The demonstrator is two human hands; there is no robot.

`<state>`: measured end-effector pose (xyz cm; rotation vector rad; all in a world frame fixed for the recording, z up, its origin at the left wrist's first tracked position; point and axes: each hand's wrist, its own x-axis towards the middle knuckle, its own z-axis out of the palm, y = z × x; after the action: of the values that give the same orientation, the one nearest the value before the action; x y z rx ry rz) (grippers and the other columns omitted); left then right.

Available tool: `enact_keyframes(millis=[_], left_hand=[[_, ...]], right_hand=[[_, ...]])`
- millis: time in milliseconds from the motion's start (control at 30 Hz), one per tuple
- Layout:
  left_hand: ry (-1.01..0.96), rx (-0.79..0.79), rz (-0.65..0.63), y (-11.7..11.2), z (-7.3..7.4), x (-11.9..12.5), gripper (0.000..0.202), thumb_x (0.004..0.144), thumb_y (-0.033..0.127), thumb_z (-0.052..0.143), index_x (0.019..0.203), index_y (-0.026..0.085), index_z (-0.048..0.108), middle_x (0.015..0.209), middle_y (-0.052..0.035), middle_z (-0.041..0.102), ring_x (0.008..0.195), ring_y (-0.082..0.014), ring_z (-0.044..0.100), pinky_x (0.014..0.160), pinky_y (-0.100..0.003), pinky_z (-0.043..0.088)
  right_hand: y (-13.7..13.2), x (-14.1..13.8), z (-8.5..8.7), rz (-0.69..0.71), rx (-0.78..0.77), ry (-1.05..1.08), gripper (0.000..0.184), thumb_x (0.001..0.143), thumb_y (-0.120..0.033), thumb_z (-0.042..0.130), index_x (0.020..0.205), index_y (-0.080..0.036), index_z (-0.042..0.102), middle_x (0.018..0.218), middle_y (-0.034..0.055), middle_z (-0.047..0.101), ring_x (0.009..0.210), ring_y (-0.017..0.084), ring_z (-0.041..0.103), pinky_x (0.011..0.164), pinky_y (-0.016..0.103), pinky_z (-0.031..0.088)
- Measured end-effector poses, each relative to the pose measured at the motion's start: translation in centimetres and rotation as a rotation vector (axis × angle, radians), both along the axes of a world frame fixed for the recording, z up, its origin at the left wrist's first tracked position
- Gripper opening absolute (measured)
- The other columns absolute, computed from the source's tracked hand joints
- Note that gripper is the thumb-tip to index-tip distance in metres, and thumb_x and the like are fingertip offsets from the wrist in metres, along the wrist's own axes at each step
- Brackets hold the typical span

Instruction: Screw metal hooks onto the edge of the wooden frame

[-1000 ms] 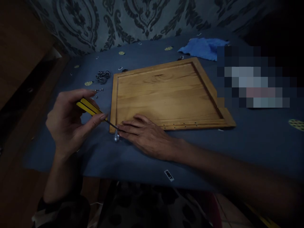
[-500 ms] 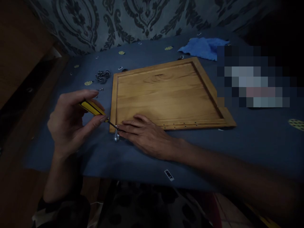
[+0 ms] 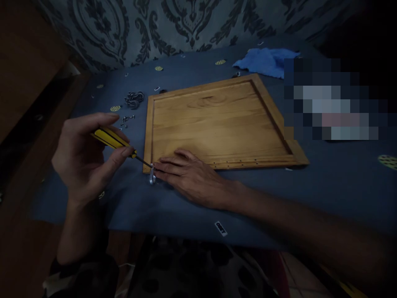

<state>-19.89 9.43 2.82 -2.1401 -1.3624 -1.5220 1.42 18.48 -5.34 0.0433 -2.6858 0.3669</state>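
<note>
My left hand (image 3: 93,159) is closed around a yellow and black screwdriver (image 3: 108,138), thumb below the handle and fingers above. The screwdriver's shaft slants down right to a small shiny metal hook (image 3: 152,177) at the near left corner of a framed wooden panel (image 3: 214,124). My right hand (image 3: 192,178) rests palm down over the panel's near edge, its fingertips pressed against the hook. Those fingers cover the screwdriver tip and any screw there. Several small dark holes run along the near rail, right of this hand.
On the blue patterned cloth (image 3: 192,219), several metal hooks (image 3: 134,99) lie in a pile left of the panel, with small screws (image 3: 127,120) nearby. A blue rag (image 3: 265,62) is behind the panel. A pixelated patch covers the right side. Patterned upholstery (image 3: 173,29) rises behind.
My left hand has shifted slightly left on the screwdriver, which has tilted back a little, uncovering more of the small screws. The right hand, hook and panel have stayed put.
</note>
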Motion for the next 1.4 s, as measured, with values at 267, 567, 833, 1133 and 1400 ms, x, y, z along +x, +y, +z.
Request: enact_keyframes(millis=[267,567,833,1133,1400], left_hand=[[0.005,-0.08,0.041,-0.35,-0.12,0.32,0.055,0.074,0.016,0.082,0.125,0.028,0.064,0.098,0.0,0.067,0.076,-0.0128,0.069,0.065,-0.029,0.062],[0.135,0.024,0.093,-0.08,0.07,0.11,0.057,0.072,0.026,0.085,0.125,0.026,0.065,0.102,0.0005,0.07,0.088,-0.0161,0.071,0.069,-0.029,0.063],[0.141,0.035,0.136,-0.19,-0.14,-0.11,0.059,0.066,0.03,0.09,0.12,0.026,0.067,0.096,0.0028,0.07,0.075,-0.0123,0.069,0.065,-0.026,0.058],[0.126,-0.022,0.046,-0.16,-0.16,-0.09,0.061,0.07,0.025,0.087,0.127,0.025,0.063,0.105,-0.0003,0.069,0.086,-0.015,0.071,0.069,-0.029,0.062],[0.035,-0.137,-0.044,-0.25,0.21,0.48,0.058,0.074,0.015,0.08,0.128,0.027,0.061,0.094,0.0019,0.068,0.075,-0.014,0.071,0.064,-0.03,0.064]], right_hand=[[-0.06,-0.02,0.01,0.005,-0.006,0.014,0.034,0.103,-0.016,0.045,0.134,-0.016,0.059,0.143,0.0069,0.06,0.132,0.024,0.053,0.108,0.045,0.037],[-0.02,-0.07,-0.15,0.003,-0.002,0.009,0.035,0.101,-0.017,0.047,0.134,-0.017,0.059,0.143,0.0067,0.059,0.134,0.024,0.052,0.109,0.044,0.036],[-0.03,0.06,0.27,0.008,-0.011,-0.017,0.034,0.103,-0.017,0.045,0.134,-0.018,0.06,0.144,0.0077,0.059,0.134,0.023,0.052,0.111,0.046,0.036],[0.01,0.02,0.34,0.012,-0.015,-0.035,0.035,0.102,-0.018,0.047,0.135,-0.019,0.059,0.144,0.0081,0.058,0.134,0.023,0.052,0.111,0.046,0.036],[0.02,0.11,0.43,0.027,-0.029,-0.049,0.036,0.104,-0.02,0.045,0.138,-0.018,0.056,0.148,0.0086,0.055,0.136,0.024,0.049,0.111,0.047,0.035]])
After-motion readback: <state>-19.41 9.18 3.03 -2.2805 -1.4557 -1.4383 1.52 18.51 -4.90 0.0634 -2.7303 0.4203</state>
